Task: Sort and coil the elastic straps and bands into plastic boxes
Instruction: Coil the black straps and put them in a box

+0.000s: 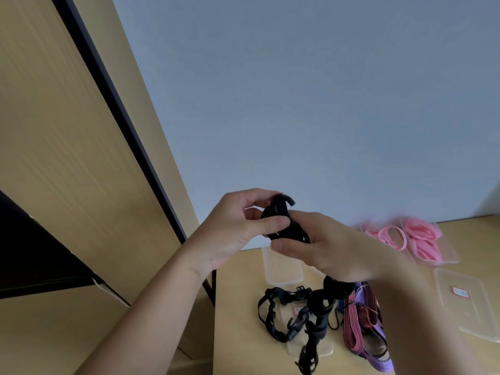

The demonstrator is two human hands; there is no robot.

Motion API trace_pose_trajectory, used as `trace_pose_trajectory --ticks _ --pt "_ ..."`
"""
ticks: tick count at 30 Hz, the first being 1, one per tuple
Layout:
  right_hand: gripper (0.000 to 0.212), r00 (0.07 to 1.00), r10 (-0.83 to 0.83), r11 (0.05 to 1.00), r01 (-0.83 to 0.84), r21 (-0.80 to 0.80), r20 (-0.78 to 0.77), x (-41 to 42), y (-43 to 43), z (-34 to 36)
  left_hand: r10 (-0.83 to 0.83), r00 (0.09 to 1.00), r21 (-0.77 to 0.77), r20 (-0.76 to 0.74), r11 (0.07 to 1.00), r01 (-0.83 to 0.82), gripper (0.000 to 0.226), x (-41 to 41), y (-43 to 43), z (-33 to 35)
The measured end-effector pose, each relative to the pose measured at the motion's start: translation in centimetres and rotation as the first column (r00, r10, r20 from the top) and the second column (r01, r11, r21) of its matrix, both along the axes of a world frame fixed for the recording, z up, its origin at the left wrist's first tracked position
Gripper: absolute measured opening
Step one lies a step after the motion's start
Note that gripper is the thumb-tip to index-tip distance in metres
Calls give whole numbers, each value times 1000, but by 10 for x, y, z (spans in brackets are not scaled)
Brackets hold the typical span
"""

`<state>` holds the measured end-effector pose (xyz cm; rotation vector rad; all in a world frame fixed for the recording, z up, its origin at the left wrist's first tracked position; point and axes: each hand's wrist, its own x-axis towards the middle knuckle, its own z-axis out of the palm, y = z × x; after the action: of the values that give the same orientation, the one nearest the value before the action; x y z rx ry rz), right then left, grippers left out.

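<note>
Pinching one black strap coil point(281, 220): left hand point(232, 236), right hand point(335, 253), fingers curled | beneath: buckled black straps point(286, 295), striped straps point(351, 323) | clear bag point(449, 255) holds pink bands point(422, 234)

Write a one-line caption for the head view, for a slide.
Left hand and right hand hold a coiled black strap above a table with loose straps, pink bands and clear boxes.

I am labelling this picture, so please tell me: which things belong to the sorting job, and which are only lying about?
Belong to the job: coiled black strap, held by left hand and right hand; loose black straps; striped straps; pink bands; clear box.
Only lying about: table; wooden cabinet; wall.
</note>
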<state>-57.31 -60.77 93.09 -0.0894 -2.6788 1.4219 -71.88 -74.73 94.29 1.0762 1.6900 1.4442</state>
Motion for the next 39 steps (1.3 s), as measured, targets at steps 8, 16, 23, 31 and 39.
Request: trace_pose_trajectory --ticks 8,16,23,31,39 --pt "45 969 -184 944 128 -303 -163 -6 -4 3 -32 970 182 242 983 -13 18 -2 -2 8" --pt "49 944 -255 847 114 -519 -210 -10 -5 -3 80 888 285 452 931 -229 19 11 5 8" --pt "42 947 -213 847 57 -528 -240 -5 -9 -4 52 969 263 243 958 -117 26 7 -1 12" --pt "43 923 -282 894 153 -421 -263 -3 -9 -8 158 947 263 280 936 -234 21 18 3 12" --pt "54 916 -344 915 376 146 -207 -5 -24 -9 435 847 311 306 795 -521 15 27 18 -1"
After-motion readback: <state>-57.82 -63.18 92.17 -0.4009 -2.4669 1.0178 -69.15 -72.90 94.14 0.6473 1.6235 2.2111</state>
